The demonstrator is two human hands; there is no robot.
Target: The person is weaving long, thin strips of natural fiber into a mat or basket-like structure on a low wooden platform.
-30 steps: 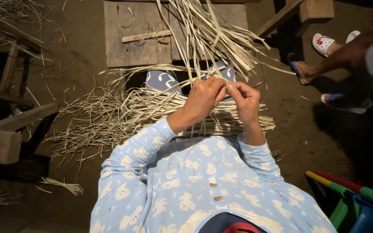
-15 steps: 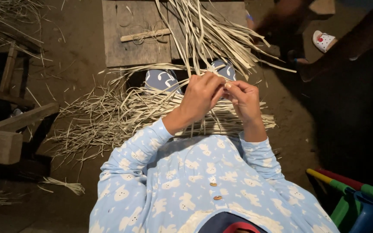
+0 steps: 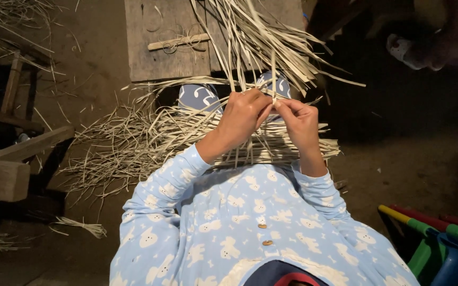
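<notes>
Strips (image 3: 261, 39) fan up and away from both hands, long axis toward the wooden board (image 3: 165, 39). Left hand (image 3: 242, 117) and right hand (image 3: 299, 119) meet fingertip to fingertip, pinching one strip end, above the woven mat (image 3: 271, 148).

- Both forearms are reaching forward from the body, sleeves in pale blue patterned cloth ending at the wrists.
- The left hand (image 3: 241, 117) is curling over, knuckles up, fingers bunching toward the right.
- The right hand (image 3: 299, 123) is meeting it, fingertips pinching together at the point where the two hands are touching.
- Both wrists are bending slightly inward, elbows sitting wide apart.
</notes>
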